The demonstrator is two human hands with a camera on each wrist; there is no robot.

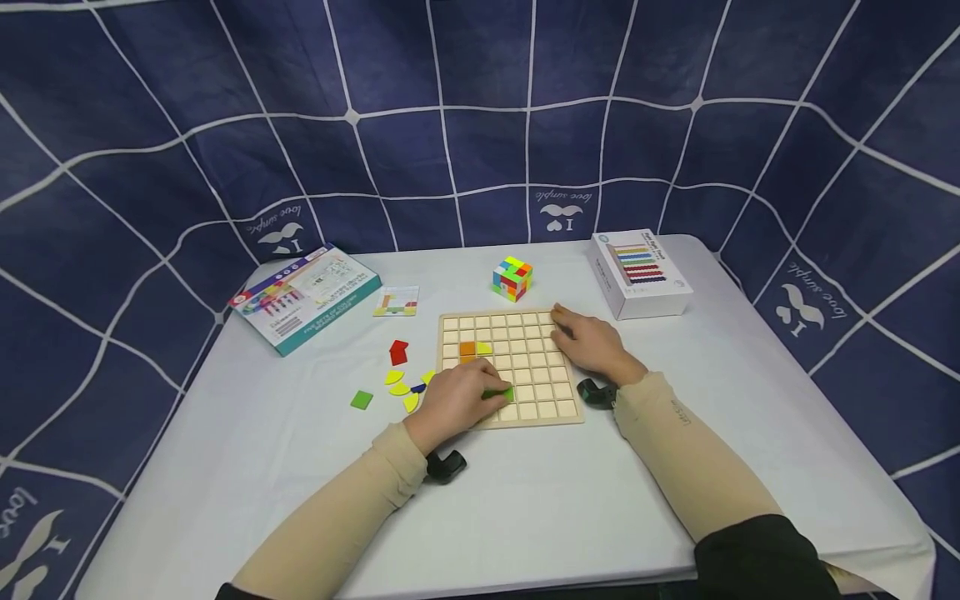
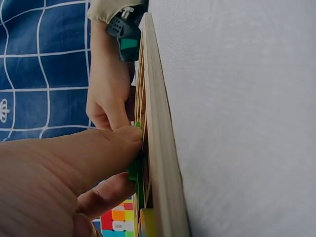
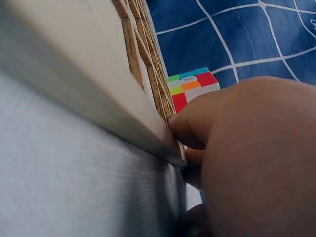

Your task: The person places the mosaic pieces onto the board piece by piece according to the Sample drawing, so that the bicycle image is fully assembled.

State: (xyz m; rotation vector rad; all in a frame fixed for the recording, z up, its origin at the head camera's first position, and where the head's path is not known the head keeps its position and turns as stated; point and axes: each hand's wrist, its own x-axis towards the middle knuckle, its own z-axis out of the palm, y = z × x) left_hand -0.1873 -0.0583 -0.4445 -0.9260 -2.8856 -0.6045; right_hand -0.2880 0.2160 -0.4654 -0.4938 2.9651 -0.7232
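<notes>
Sitting loose left of the wooden grid board [image 1: 537,376], the yellow quarter-round pieces [image 1: 400,388] seem spread for easy picking; the left hand [image 1: 456,398] pinches a green tile [image 1: 509,394] at the near cells, likely for fine control, and the right hand [image 1: 594,342] grips the board's right edge, apparently so that it cannot slide. Flat on the white tablecloth [image 1: 540,500], the board is pale and squarish, its raised strips framing cells, with orange squares [image 1: 468,347] then a yellow quarter-round [image 1: 483,348] toward its far left.

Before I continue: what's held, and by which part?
Left hand: green piece, apparently pinched by its edges. Right hand: wooden board, by its right edge near the far corner.
</notes>
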